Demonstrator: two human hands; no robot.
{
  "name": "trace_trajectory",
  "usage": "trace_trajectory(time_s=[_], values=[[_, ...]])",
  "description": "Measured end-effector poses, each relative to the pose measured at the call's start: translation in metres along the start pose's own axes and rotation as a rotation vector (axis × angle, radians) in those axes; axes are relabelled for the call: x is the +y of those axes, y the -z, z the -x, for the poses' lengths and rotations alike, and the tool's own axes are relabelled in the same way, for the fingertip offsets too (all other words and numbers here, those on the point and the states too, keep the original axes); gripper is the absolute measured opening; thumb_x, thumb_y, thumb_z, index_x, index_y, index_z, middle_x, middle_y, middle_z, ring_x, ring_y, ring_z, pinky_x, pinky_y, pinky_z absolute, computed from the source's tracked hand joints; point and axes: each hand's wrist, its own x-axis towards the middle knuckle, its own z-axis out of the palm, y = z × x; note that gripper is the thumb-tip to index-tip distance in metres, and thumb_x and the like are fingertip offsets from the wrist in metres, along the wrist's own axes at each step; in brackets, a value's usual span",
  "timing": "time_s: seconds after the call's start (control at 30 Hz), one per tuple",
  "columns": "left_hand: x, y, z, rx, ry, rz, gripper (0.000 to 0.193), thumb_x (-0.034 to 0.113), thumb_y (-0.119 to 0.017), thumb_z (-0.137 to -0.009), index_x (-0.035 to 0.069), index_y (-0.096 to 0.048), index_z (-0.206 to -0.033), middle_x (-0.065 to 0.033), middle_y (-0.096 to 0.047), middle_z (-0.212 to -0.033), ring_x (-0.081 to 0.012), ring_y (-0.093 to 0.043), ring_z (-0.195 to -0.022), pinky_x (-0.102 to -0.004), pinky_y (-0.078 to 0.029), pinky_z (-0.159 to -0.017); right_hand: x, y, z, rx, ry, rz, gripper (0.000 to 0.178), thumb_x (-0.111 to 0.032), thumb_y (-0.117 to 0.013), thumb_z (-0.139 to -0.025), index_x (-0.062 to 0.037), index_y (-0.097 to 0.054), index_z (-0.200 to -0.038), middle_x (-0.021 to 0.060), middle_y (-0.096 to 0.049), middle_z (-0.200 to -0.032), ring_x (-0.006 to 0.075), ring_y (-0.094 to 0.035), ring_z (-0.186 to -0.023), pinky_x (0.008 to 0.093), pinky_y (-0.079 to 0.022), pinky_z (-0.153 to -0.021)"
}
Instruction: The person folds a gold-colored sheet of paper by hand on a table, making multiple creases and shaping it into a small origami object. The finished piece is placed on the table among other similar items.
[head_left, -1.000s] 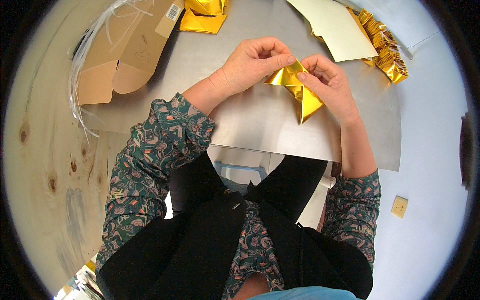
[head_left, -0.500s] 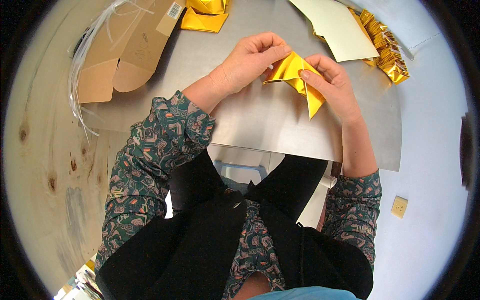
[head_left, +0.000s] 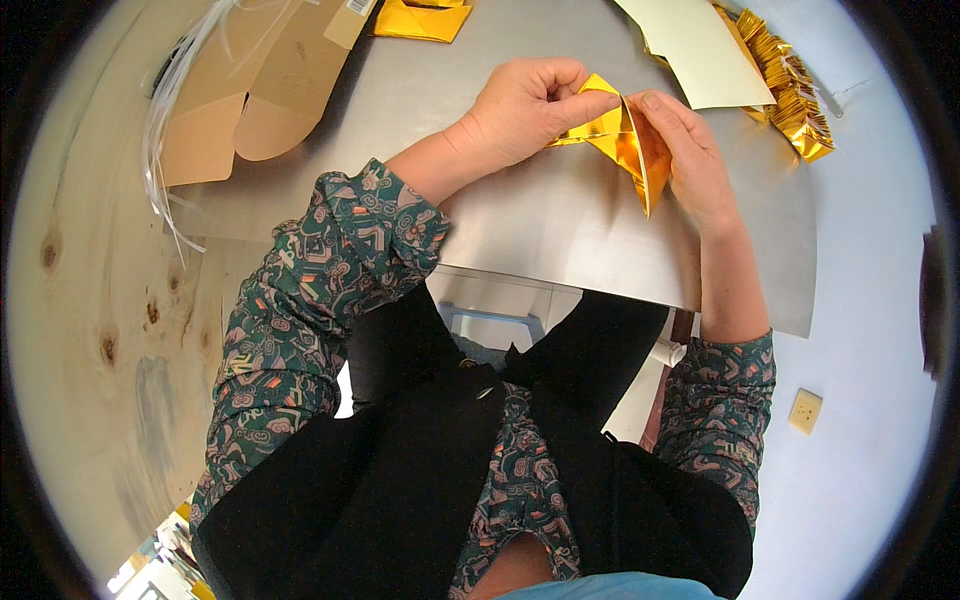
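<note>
Between my hands, above the metal tabletop [head_left: 560, 230], is a folded piece of shiny gold paper [head_left: 622, 150] with a pointed end hanging down toward me. My left hand [head_left: 530, 112] pinches its upper left part between thumb and bent fingers. My right hand [head_left: 690, 155] is at the upper right edge, its fingers and thumb closed along the fold; the fingers behind the paper are partly hidden.
A brown cardboard box [head_left: 290, 90] with white plastic strips [head_left: 158, 150] stands at the far left. Folded gold paper [head_left: 425, 22] lies beside it. At the far right are a pale sheet [head_left: 705, 60] and a bunch of pleated gold paper [head_left: 795, 95]. A wall socket [head_left: 805, 411] is on the right.
The gold paper has been turned, so its flap now stands more edge-on. My right thumb has moved up from the paper's front face to its top edge. The whole view has shifted slightly.
</note>
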Motion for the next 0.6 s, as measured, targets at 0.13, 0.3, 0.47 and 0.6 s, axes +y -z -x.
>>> trace_trajectory(time_s=[0.13,0.3,0.47,0.6], values=[[0.001,-0.003,0.001,0.101,-0.098,-0.143,0.038,0.023,-0.073,-0.096,0.009,-0.049,-0.071,0.0074,-0.05,-0.067,-0.0002,-0.044,-0.061,-0.0196,-0.037,-0.051,0.001,0.001,-0.001,-0.014,0.015,0.048,0.026,-0.029,-0.057,-0.106,-0.0056,-0.067,-0.106,-0.0063,-0.061,-0.089,0.0015,-0.053,-0.08,0.0183,-0.045,-0.071],[0.008,-0.009,0.005,0.169,-0.11,-0.204,0.036,0.023,-0.074,-0.096,0.008,-0.05,-0.073,0.0059,-0.049,-0.063,-0.0008,-0.043,-0.061,-0.0208,-0.036,-0.05,0.0,0.001,0.0,-0.017,-0.012,0.019,0.024,-0.028,-0.057,-0.106,-0.0059,-0.068,-0.107,-0.0065,-0.062,-0.088,0.0008,-0.054,-0.079,0.0176,-0.046,-0.069],[0.013,-0.01,0.008,0.195,-0.127,-0.26,0.035,0.022,-0.073,-0.096,0.007,-0.05,-0.073,0.0057,-0.049,-0.062,-0.0007,-0.043,-0.06,-0.021,-0.037,-0.05,0.002,-0.003,-0.001,0.004,-0.008,0.007,0.024,-0.027,-0.058,-0.106,-0.0052,-0.069,-0.109,-0.0058,-0.064,-0.091,0.0008,-0.056,-0.081,0.0174,-0.047,-0.071],[0.011,-0.011,0.008,0.207,-0.149,-0.257,0.035,0.021,-0.072,-0.097,0.008,-0.05,-0.073,0.006,-0.049,-0.063,-0.0003,-0.044,-0.06,-0.0204,-0.036,-0.05,0.001,-0.002,-0.001,-0.013,0.005,0.029,0.023,-0.026,-0.061,-0.104,-0.0049,-0.069,-0.109,-0.0051,-0.065,-0.092,0.0013,-0.057,-0.082,0.0176,-0.047,-0.072]])
